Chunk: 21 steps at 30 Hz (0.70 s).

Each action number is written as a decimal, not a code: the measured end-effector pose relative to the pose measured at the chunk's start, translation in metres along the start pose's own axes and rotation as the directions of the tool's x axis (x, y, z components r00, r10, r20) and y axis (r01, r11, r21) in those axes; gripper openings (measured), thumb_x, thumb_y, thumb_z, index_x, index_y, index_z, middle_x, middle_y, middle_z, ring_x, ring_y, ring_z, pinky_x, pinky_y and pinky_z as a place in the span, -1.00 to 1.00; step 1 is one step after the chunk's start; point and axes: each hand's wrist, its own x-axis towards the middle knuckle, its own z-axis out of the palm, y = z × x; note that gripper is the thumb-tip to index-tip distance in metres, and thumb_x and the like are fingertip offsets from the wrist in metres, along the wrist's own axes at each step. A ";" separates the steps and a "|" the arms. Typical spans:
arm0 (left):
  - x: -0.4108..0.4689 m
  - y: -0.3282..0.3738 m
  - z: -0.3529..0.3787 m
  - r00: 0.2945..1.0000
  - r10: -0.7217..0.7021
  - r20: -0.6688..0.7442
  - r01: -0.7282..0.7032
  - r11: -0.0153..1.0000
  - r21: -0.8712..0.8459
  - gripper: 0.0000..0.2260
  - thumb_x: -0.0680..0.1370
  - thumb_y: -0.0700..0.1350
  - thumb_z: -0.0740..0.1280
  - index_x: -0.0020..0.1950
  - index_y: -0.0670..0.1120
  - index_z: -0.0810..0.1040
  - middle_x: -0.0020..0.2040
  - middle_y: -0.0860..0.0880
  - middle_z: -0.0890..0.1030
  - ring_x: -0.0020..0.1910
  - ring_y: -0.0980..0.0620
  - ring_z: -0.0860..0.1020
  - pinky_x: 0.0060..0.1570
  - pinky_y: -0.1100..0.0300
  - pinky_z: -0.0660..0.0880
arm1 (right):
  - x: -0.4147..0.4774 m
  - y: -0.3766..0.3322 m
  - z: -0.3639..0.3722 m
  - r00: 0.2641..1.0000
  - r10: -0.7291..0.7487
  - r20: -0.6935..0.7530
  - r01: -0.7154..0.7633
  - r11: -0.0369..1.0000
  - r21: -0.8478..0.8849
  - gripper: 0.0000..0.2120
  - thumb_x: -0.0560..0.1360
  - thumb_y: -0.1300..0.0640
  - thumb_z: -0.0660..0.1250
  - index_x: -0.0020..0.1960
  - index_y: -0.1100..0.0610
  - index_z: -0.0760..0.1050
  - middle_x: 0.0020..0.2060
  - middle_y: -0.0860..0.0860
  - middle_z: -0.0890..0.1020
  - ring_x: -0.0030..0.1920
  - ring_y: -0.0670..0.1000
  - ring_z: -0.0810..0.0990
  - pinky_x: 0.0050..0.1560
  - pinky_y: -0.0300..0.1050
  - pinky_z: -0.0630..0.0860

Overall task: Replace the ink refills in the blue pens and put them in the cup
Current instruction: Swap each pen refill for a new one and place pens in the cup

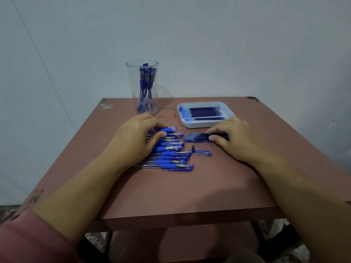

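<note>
Several blue pens (171,154) lie in a row on the brown table (190,186). My left hand (136,137) rests over the far end of the row, its fingers curled round the topmost pen (169,129). A bundle of dark blue refills (195,138) lies to the right of the pens, and my right hand (229,135) pinches it between thumb and fingers. A loose blue cap (203,153) and a small dark pen tip (193,147) lie between the row and the bundle. At the far left stands the clear cup (142,88) holding several blue pens.
A white tray (205,124) with more refills sits at the back right, just beyond my right hand. The wall rises behind the table. Small scraps (182,128) lie near the tray's left corner. The table's front edge (190,213) is close to me.
</note>
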 end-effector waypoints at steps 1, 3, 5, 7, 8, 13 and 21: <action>0.000 0.000 0.000 1.000 -0.002 0.001 0.002 1.000 -0.002 -0.83 0.55 -0.05 0.38 0.12 -0.03 0.65 -0.05 0.08 0.57 -0.10 0.11 0.50 -0.06 0.19 0.47 | 0.000 0.000 0.000 1.000 -0.003 -0.001 0.003 1.000 -0.004 -0.85 0.49 0.11 0.42 0.03 -0.08 0.66 -0.18 -0.32 0.53 -0.01 -0.13 0.36 0.10 -0.07 0.27; 0.000 -0.001 0.000 1.000 -0.005 0.000 0.005 1.000 -0.004 -0.83 0.55 -0.04 0.38 0.11 -0.03 0.65 -0.06 0.07 0.57 -0.10 0.10 0.51 -0.06 0.16 0.49 | 0.001 0.001 0.001 1.000 -0.002 -0.006 0.002 1.000 -0.009 -0.86 0.49 0.10 0.42 0.02 -0.08 0.66 -0.19 -0.32 0.53 -0.01 -0.13 0.37 0.11 -0.06 0.29; 0.000 -0.002 0.000 1.000 -0.005 -0.004 0.005 1.000 -0.007 -0.84 0.55 -0.04 0.39 0.10 -0.03 0.65 -0.06 0.07 0.58 -0.11 0.10 0.51 -0.06 0.16 0.49 | 0.003 0.002 -0.001 0.999 0.003 -0.036 -0.003 1.000 0.003 -0.88 0.49 0.08 0.42 0.01 -0.07 0.66 -0.21 -0.31 0.53 0.00 -0.14 0.38 0.12 -0.04 0.31; 0.000 -0.002 0.000 1.000 -0.005 -0.006 0.005 1.000 -0.007 -0.83 0.55 -0.04 0.39 0.10 -0.02 0.65 -0.07 0.07 0.57 -0.12 0.11 0.50 -0.07 0.16 0.49 | 0.011 0.004 -0.007 0.999 0.018 -0.044 -0.018 1.000 0.006 -0.88 0.50 0.03 0.40 0.02 -0.11 0.64 -0.17 -0.31 0.52 0.04 -0.13 0.38 0.14 -0.04 0.32; 0.000 -0.003 0.001 1.000 -0.004 -0.004 0.004 1.000 -0.008 -0.83 0.55 -0.03 0.38 0.10 -0.02 0.65 -0.07 0.07 0.57 -0.12 0.11 0.50 -0.06 0.16 0.49 | 0.018 0.007 -0.010 0.999 0.037 -0.025 -0.037 0.999 -0.005 -0.87 0.51 -0.01 0.38 0.04 -0.15 0.62 -0.12 -0.29 0.54 0.07 -0.10 0.39 0.15 -0.06 0.31; 0.001 -0.004 0.001 1.000 -0.002 0.005 0.002 1.000 -0.007 -0.82 0.55 -0.02 0.38 0.11 -0.02 0.65 -0.06 0.08 0.58 -0.11 0.12 0.50 -0.06 0.16 0.50 | 0.060 0.015 -0.028 0.987 0.102 0.127 -0.090 0.991 -0.097 -0.78 0.52 -0.04 0.35 0.16 -0.17 0.59 0.10 -0.01 0.58 0.14 0.04 0.48 0.11 -0.07 0.40; 0.002 -0.009 0.000 1.000 0.000 -0.013 0.000 1.000 -0.005 -0.84 0.55 -0.03 0.39 0.09 -0.02 0.65 -0.06 0.09 0.58 -0.10 0.12 0.51 -0.06 0.17 0.50 | 0.091 0.018 -0.020 0.900 0.130 0.416 -0.083 0.988 -0.130 -0.74 0.50 0.13 0.43 0.18 0.02 0.62 0.11 -0.06 0.65 0.02 -0.12 0.54 0.05 -0.26 0.37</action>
